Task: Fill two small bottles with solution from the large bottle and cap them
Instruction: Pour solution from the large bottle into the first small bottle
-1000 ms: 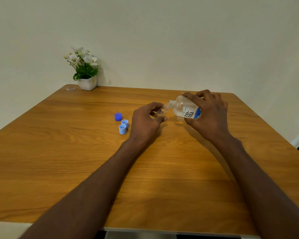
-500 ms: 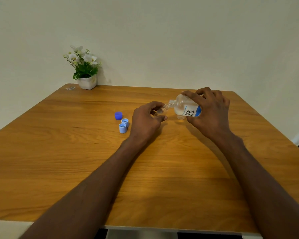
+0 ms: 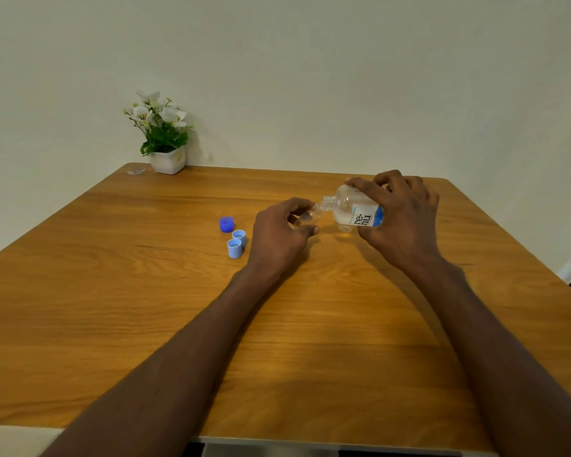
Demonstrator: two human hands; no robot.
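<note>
My right hand (image 3: 399,222) grips the large clear bottle (image 3: 351,209), which has a white and blue label and is tipped to the left with its open neck down. My left hand (image 3: 281,235) holds a small clear bottle (image 3: 309,216) between thumb and fingers, its mouth right at the large bottle's neck. A second small clear bottle (image 3: 345,228) stands on the table under the large one, partly hidden. A dark blue cap (image 3: 226,224) and two light blue caps (image 3: 239,237) (image 3: 234,248) lie left of my left hand.
A wooden table (image 3: 145,291) fills the view, its near edge at the bottom. A white pot of flowers (image 3: 165,140) stands at the far left corner by the wall, with a small clear scrap (image 3: 136,171) beside it.
My right hand has lifted the large bottle slightly and tipped it a little more. My left hand and the caps stay in place.
</note>
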